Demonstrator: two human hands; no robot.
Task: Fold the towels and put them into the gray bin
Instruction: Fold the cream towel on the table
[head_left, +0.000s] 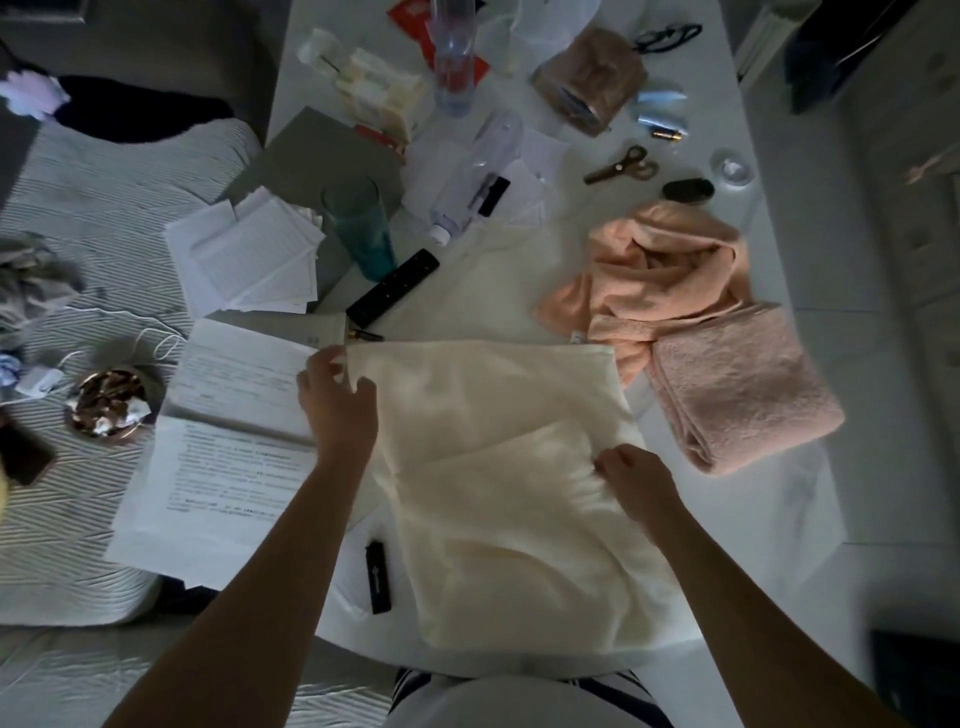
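Cream towel (509, 493) lies spread on the white table (769, 519); left hand (337, 400) pinches its far-left corner, right hand (631, 475) pinches a fold.

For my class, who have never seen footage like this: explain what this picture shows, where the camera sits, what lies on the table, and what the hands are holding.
There is no machine here. A person wears a camera on the head, so the single picture looks down over their bare arms. The left hand pinches the far left corner of a cream terry towel spread on the white table. The right hand grips a fold near the towel's middle. To the right lie a folded pink towel and a crumpled peach towel. Printed papers, a black remote control and brown-handled scissors lie around. No gray bin shows.
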